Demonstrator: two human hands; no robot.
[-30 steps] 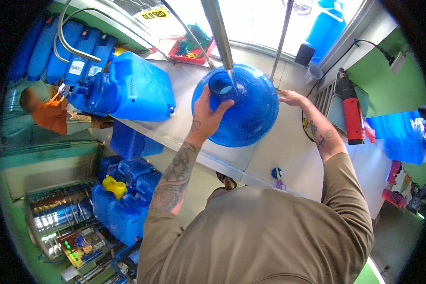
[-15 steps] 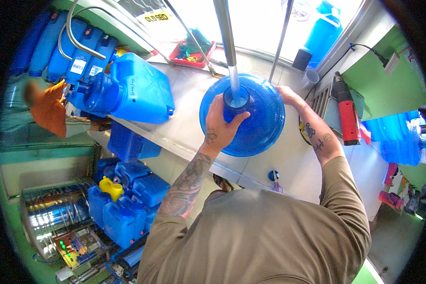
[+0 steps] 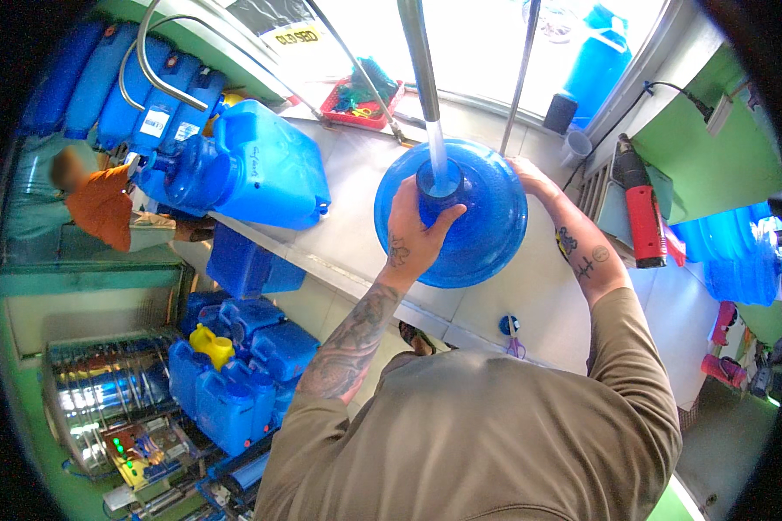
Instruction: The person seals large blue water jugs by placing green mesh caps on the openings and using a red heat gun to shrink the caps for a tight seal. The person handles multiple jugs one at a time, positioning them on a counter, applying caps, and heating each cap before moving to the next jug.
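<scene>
A large round blue water jug (image 3: 487, 239) stands upright on the pale tiled counter (image 3: 356, 187). Water runs from a metal pipe (image 3: 419, 65) down into its neck. My left hand (image 3: 415, 227) is closed around that neck, thumb across the near side. At the jug's far right side, my right hand (image 3: 532, 178) grips the body, its fingertips partly hidden. Scissors with purple handles (image 3: 515, 346) lie by a small dark blue round cap (image 3: 507, 326) at the counter's near edge.
Left on the counter lies a rectangular blue container (image 3: 274, 165); a red basket (image 3: 328, 108) sits behind. A red-and-black heat gun (image 3: 643, 213) is at right. Below left are several blue jugs (image 3: 226, 408) and a steel tank (image 3: 104, 391). Another person in orange (image 3: 100, 208) is at far left.
The whole view has shifted slightly, so things appear a little farther right. Both hands keep their hold on the jug, and water still runs into it.
</scene>
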